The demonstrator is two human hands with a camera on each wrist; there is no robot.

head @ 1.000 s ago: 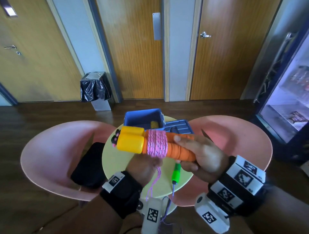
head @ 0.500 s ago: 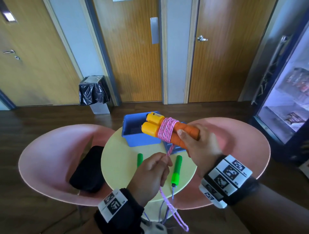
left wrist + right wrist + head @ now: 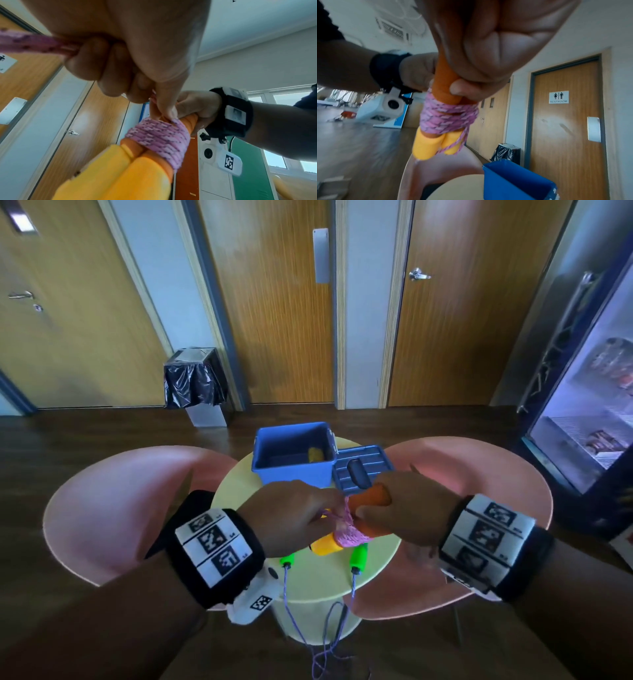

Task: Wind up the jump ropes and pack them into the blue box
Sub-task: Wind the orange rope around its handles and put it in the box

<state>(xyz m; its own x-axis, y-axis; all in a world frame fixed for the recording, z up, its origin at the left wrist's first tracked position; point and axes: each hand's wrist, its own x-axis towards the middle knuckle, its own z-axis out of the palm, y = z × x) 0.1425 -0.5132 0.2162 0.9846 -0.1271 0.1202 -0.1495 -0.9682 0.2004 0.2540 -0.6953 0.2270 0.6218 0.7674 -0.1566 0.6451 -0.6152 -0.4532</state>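
Mostly hidden: orange handles (image 3: pixel 375 497) in right hand (image 3: pixel 407 513), left hand (image 3: pixel 291 515) pinching pink rope (image 3: pixel 349 534) (end unseen).

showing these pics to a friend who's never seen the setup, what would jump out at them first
First the bright orange and yellow handles bundled with pink rope, held over the round table: the right hand grips the handles, the left hand pinches the rope. Behind them stands the open blue box, its lid beside it. A second rope with green handles lies at the table's near edge, its cord hanging over.
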